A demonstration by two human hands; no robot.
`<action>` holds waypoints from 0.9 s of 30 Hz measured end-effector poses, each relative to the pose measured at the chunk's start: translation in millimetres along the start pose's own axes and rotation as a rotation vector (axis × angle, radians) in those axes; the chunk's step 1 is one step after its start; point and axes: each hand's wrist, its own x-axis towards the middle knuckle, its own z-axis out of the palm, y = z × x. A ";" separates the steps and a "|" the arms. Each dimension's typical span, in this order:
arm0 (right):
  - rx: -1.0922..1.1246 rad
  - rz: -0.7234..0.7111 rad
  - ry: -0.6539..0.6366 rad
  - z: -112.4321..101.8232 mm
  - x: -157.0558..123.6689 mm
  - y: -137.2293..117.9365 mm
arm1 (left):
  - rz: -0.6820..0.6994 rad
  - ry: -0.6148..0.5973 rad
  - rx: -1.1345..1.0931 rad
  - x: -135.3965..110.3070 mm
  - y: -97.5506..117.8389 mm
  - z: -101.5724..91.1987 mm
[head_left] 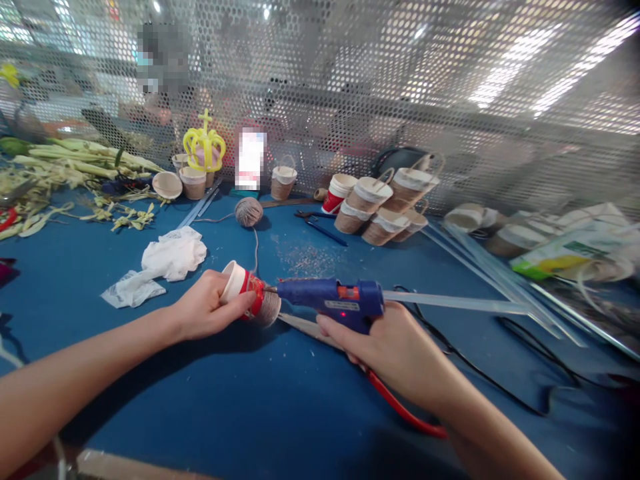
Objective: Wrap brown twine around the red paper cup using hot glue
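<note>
My left hand (213, 303) is closed around a red and white paper cup (254, 293), tilted on its side with its white rim toward the left. Grey yarn is wound around the cup's base end. My right hand (387, 343) grips a blue hot glue gun (330, 300), whose nozzle meets the cup's red side. A clear glue stick (450, 302) juts from the gun's back, and a small red light glows on its body. Below the gun lie red-handled scissors (400, 407), partly hidden by my right hand. One strand runs from the cup to a grey yarn ball (249, 212).
White crumpled cloth (175, 253) lies left of the cup. Several twine-wrapped cups (385, 223) stand at the back, near pliers (320, 227). Clear glue sticks (500, 287) and a black cord (465, 363) lie right. Dried husks (75, 167) cover the back left, before a perforated metal screen (310, 73).
</note>
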 end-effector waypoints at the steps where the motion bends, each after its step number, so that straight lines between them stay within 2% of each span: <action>1: -0.006 -0.012 0.002 -0.1 0.5 0.2 | 0.004 0.003 0.005 -0.1 -0.2 0.1; 7: -0.066 -0.089 -0.002 -0.3 2.1 2.0 | -0.005 -0.012 0.001 -0.7 -2.2 1.4; 17: -0.061 -0.049 -0.027 -0.1 -0.5 -0.4 | 0.019 0.020 -0.002 -0.6 -6.2 2.8; 27: -0.099 -0.091 0.000 0.1 -1.0 2.4 | 0.035 0.025 0.014 -0.3 -5.4 2.4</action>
